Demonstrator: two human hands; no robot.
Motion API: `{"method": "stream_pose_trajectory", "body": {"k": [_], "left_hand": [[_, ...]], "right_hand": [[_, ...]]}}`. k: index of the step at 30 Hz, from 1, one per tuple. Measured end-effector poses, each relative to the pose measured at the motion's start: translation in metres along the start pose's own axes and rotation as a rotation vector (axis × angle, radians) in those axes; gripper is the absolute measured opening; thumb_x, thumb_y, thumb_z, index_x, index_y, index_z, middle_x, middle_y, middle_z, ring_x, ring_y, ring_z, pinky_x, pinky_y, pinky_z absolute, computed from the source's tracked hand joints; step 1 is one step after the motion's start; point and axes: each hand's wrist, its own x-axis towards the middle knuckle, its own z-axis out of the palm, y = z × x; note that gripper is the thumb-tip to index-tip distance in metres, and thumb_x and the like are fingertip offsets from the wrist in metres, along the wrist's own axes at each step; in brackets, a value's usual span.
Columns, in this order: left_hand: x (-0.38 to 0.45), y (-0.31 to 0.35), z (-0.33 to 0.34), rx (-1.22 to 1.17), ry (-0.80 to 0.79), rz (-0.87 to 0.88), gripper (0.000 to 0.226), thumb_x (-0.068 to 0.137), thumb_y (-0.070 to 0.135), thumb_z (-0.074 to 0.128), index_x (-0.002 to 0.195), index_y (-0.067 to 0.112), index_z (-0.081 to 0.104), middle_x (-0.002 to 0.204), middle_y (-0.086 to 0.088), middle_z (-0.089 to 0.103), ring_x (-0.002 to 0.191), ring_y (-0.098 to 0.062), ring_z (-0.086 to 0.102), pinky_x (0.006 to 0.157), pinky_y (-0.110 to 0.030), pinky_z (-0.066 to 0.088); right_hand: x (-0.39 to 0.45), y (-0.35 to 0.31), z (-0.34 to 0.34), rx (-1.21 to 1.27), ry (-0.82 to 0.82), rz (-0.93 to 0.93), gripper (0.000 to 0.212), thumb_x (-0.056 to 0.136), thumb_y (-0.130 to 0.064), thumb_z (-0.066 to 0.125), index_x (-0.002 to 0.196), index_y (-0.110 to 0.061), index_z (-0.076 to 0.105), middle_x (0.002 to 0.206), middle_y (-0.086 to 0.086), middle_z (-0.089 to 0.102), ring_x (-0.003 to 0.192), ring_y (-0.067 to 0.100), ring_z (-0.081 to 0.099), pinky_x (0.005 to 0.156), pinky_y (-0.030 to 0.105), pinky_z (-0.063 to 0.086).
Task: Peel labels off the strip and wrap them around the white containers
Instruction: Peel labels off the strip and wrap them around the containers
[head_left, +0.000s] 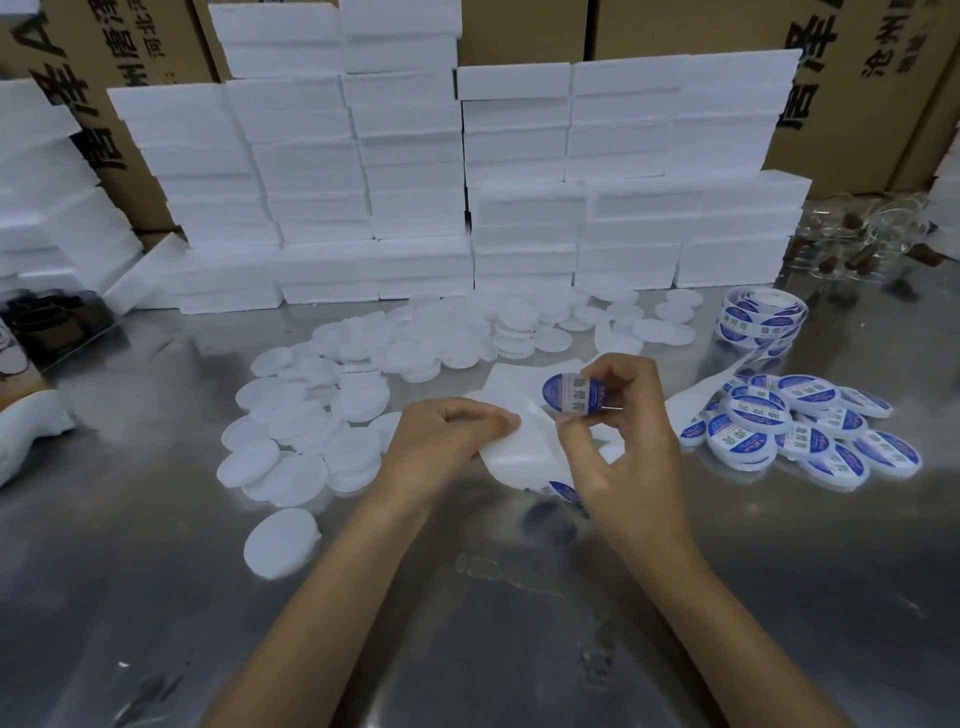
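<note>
While the left hand (457, 426) pinches the limp strip (524, 441) above the table (467, 623), the right hand (618, 415) pinches a label (566, 389) half off it. Thin, floppy, sticky: probably best held by its edge.

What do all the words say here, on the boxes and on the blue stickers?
"唐泽": large black print on the cardboard box at the right; the same on the left cardboard box.
"沧州": smaller print on the right box, rest cut off.
Label pinched by the right hand: blurred.
Labelled containers and label roll: too small.
</note>
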Motion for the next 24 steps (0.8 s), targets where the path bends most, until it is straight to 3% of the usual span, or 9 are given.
{"method": "stream_pose_trajectory", "body": {"k": [5,8,10,12,15,17,19,21,24], "left_hand": [[-0.002,0.009,-0.006,-0.085,0.160,0.292,0.030,0.095,0.002,0.060,0.113,0.024,0.071,0.104,0.013,0.070,0.088,-0.007,0.073,0.078,-0.014,0.055],[-0.005,0.017,-0.011,-0.150,0.151,0.386,0.045,0.101,0.002,0.048,0.127,0.038,0.060,0.115,0.009,0.063,0.089,0.001,0.073,0.080,-0.018,0.057],[-0.006,0.019,-0.011,-0.204,0.108,0.384,0.044,0.102,0.005,0.050,0.127,0.039,0.063,0.117,0.004,0.063,0.089,-0.002,0.074,0.087,-0.027,0.059],[-0.008,0.019,-0.006,-0.280,0.040,0.340,0.040,0.102,0.005,0.050,0.123,0.033,0.069,0.101,-0.002,0.060,0.078,-0.008,0.072,0.092,-0.039,0.059],[-0.013,0.019,0.003,-0.348,-0.059,0.281,0.040,0.101,0.001,0.045,0.122,0.024,0.071,0.083,-0.009,0.056,0.075,-0.016,0.068,0.087,-0.040,0.060],[-0.015,0.019,0.009,-0.368,-0.129,0.251,0.042,0.102,0.001,0.041,0.123,0.021,0.071,0.101,-0.021,0.069,0.099,-0.031,0.072,0.085,-0.037,0.061],[-0.017,0.020,0.012,-0.357,-0.168,0.239,0.043,0.103,0.001,0.039,0.123,0.021,0.070,0.112,-0.030,0.067,0.108,-0.041,0.068,0.085,-0.035,0.060],[-0.019,0.019,0.015,-0.343,-0.196,0.242,0.043,0.103,0.000,0.038,0.124,0.021,0.069,0.113,-0.028,0.069,0.107,-0.038,0.070,0.086,-0.033,0.060],[-0.020,0.017,0.017,-0.334,-0.221,0.258,0.042,0.103,0.000,0.038,0.124,0.020,0.069,0.111,-0.018,0.073,0.104,-0.030,0.072,0.084,-0.030,0.059]], "right_hand": [[0.008,0.003,-0.003,0.186,0.053,0.109,0.037,0.085,0.006,0.066,0.098,-0.026,0.053,0.091,-0.018,0.063,0.081,0.011,0.062,0.071,0.017,0.048],[0.011,0.003,-0.004,0.272,0.064,0.156,0.036,0.085,0.009,0.066,0.098,-0.023,0.054,0.089,-0.017,0.064,0.082,0.013,0.063,0.071,0.022,0.049],[0.013,0.002,-0.003,0.306,0.063,0.167,0.034,0.085,0.007,0.068,0.098,-0.022,0.055,0.089,-0.016,0.065,0.083,0.014,0.066,0.071,0.023,0.051],[0.016,-0.001,-0.002,0.331,0.060,0.159,0.031,0.085,0.003,0.070,0.098,-0.022,0.057,0.089,-0.015,0.065,0.084,0.014,0.066,0.070,0.024,0.052],[0.017,-0.006,0.005,0.346,0.038,0.156,0.027,0.081,-0.006,0.072,0.096,-0.022,0.057,0.086,-0.014,0.066,0.080,0.014,0.066,0.066,0.021,0.052],[0.017,-0.006,0.010,0.309,0.023,0.157,0.028,0.083,-0.005,0.073,0.097,-0.023,0.057,0.085,-0.014,0.067,0.079,0.015,0.065,0.067,0.025,0.051],[0.017,-0.005,0.012,0.270,0.019,0.157,0.029,0.085,-0.004,0.073,0.097,-0.024,0.057,0.086,-0.014,0.066,0.080,0.017,0.065,0.072,0.032,0.053],[0.017,-0.004,0.011,0.245,0.020,0.157,0.029,0.084,-0.006,0.074,0.098,-0.025,0.057,0.086,-0.015,0.066,0.082,0.019,0.065,0.073,0.035,0.053],[0.017,-0.003,0.011,0.214,0.009,0.150,0.029,0.082,-0.011,0.075,0.098,-0.026,0.057,0.088,-0.016,0.066,0.082,0.019,0.065,0.070,0.025,0.052]]}}
